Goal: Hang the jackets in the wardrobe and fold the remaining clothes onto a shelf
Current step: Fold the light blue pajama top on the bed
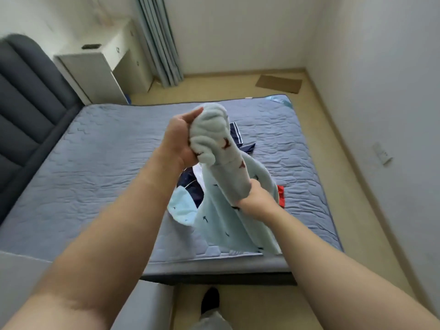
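Your left hand [179,139] sits at the centre of the frame, its fingers [193,115] curled tight round the bunched upper end of the pale blue fleece garment [215,129]. The cloth is gathered into thick folds against your palm. Your right hand [256,201] is lower and to the right, and it grips the same garment where the gathered tube of fabric ends. Between your two hands the garment forms a stiff roll. Its long axis runs steeply from the upper centre down toward the lower right, with the rounded end pointing up and away from you. Below your right hand the rest hangs loose and spreads down to the near edge of the bed [107,163], small dark and red motifs showing on it. Under it, on the quilted cover, lie a navy garment [190,189], a red item [281,192] just right of the fleece, and a pale blue piece [183,208]; you cannot tell whether that piece belongs to the same garment. A dark padded headboard [26,103] fills the left edge, and a white cabinet [95,72] stands at the upper left.
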A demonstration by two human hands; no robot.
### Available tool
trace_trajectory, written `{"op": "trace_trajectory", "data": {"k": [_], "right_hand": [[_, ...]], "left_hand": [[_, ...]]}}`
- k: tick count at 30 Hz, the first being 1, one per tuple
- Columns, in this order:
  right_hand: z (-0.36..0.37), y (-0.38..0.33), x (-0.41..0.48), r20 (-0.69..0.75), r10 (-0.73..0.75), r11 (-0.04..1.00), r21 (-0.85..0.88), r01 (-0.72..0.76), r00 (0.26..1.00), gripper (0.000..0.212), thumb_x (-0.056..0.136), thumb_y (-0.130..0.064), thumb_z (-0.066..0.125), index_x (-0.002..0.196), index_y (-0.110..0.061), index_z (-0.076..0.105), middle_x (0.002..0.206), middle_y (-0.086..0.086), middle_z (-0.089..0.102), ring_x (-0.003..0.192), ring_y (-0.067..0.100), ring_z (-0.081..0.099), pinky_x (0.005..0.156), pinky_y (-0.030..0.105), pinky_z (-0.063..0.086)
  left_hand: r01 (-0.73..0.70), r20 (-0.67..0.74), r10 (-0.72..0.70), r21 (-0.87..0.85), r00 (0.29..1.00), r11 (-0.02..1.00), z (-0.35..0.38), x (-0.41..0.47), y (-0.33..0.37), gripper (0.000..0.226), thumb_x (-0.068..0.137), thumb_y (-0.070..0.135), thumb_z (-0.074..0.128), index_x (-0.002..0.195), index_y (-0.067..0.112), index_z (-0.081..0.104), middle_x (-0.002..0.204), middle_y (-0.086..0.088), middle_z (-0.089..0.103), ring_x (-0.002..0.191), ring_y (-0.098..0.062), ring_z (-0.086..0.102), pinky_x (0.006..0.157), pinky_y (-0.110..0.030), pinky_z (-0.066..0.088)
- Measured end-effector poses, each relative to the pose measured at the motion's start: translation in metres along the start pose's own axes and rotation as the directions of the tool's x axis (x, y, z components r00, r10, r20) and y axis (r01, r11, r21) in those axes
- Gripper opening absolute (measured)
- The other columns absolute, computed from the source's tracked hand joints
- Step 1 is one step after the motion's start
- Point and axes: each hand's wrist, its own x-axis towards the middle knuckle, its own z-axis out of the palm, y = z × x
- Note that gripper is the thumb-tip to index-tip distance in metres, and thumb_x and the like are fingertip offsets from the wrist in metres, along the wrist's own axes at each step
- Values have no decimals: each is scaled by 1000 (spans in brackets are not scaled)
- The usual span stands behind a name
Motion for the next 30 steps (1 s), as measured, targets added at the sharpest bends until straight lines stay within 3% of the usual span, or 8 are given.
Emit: {"op": "trace_trajectory", "data": {"k": [6, 9, 13, 18, 20, 23, 26, 30], "right_hand": [[-40, 34, -41, -73, -9, 997, -75, 4, 997, 27, 88, -25, 60, 113, -18, 62, 108, 10, 69, 101, 32, 63, 79, 33, 49], [-56, 13, -55, -199, -156, 973, 135, 184, 968, 20, 94, -19, 49, 93, -26, 68, 94, -4, 70, 89, 19, 64, 69, 30, 46], [-81, -33, -68, -310, -221, 804, 478, 353, 925, 17, 91, -27, 59, 83, -19, 73, 72, -13, 71, 70, 7, 65, 59, 21, 51], [-105, -50, -63, -370, -90, 749, 587, 308, 925, 37, 94, -51, 64, 83, -16, 69, 73, -7, 67, 62, 2, 65, 54, 17, 48], [-116, -48, -62, -393, -50, 738, 605, 299, 918, 39, 93, -55, 64, 94, -16, 69, 85, -5, 68, 76, 7, 65, 63, 20, 48], [-131, -54, -69, -313, -177, 777, 538, 328, 933, 41, 76, -53, 78, 92, -16, 71, 83, 0, 73, 77, 16, 71, 63, 26, 54], [-137, -66, -82, -128, -347, 901, 231, 368, 929, 40, 53, -44, 78, 85, -22, 73, 77, -2, 75, 70, 12, 73, 58, 26, 57], [-133, -71, -94, 71, -361, 918, -148, 368, 930, 35, 43, -49, 73, 78, -42, 73, 67, -18, 70, 61, -1, 67, 51, 18, 50]], "left_hand": [[-182, 92, 176, 56, 980, 982, 61, -31, 6, 43, 94, 35, 59, 119, 2, 68, 107, -14, 67, 99, -26, 64, 91, -35, 52], [-207, 51, 201, 134, 978, 969, 86, -36, 3, 30, 87, 16, 66, 116, 8, 63, 90, -4, 60, 73, -14, 56, 56, -20, 41], [-253, -132, 314, 346, 940, 904, 98, -29, 6, 35, 90, -15, 49, 114, 8, 59, 77, 0, 50, 57, -8, 42, 50, -16, 35], [14, -311, 270, 678, 911, 735, 83, -22, -3, 7, 97, 4, 59, 93, 8, 63, 72, -3, 49, 53, -10, 39, 51, -20, 40], [205, -355, 131, 760, 925, 617, 76, -21, -14, 33, 100, 39, 60, 83, 11, 58, 64, 0, 46, 48, -12, 40, 49, -21, 40], [391, -370, -149, 759, 917, 521, 78, -19, -25, 89, 86, 84, 40, 100, 0, 66, 75, -11, 70, 63, -22, 69, 60, -29, 58], [423, -287, -317, 705, 904, 569, 92, -10, -29, 115, 73, 94, 43, 123, -8, 61, 109, -24, 73, 94, -35, 74, 73, -41, 61], [444, -208, -468, 757, 859, 479, 106, -4, -41, 37, 97, 28, 59, 99, -9, 64, 95, -22, 71, 91, -31, 71, 84, -46, 60]]}}
